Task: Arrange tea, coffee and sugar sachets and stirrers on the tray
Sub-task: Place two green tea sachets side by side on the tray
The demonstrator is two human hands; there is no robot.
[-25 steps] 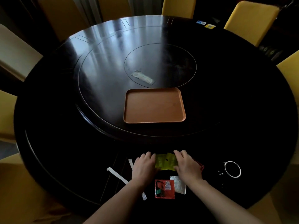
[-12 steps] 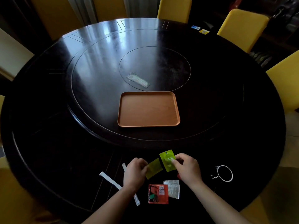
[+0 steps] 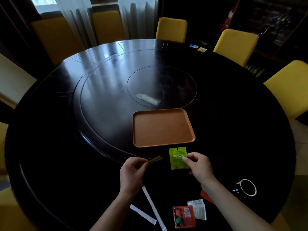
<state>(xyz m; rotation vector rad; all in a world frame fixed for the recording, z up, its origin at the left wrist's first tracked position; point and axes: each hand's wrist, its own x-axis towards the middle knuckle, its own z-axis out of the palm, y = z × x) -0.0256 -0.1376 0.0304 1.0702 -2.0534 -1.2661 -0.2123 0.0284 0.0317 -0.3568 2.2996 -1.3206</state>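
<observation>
You have one green sachet (image 3: 178, 158) pinched at its right edge in your right hand (image 3: 198, 165), face up and just short of the tray's (image 3: 190, 120) near rim. Your left hand (image 3: 131, 172) is closed on a second green sachet (image 3: 155, 159), seen edge-on, so only a thin strip of it shows. Both are off the table (image 3: 66, 147); the tray is bare.

To do this step well, carry the right-hand sachet over the near rim and lay it flat in a corner, square to the tray's edge, so a neat row can start there. Bring the left one down flat beside it, touching or just apart, the same way up. Turn it level before you let go; held on edge as it is, it would likely tip over crooked.

Near your arms on the table lie two white stirrers (image 3: 153, 209), a red sachet (image 3: 184, 216), a white sachet (image 3: 198, 208) and an orange sachet (image 3: 205, 196) half hidden by your right forearm. A dark cup (image 3: 246, 187) with a pale rim stands to the right, well clear of your path.

The green sachet carries a small dark mark at its top and lines of print, too small to read. The red one has a white label patch, also unreadable.
</observation>
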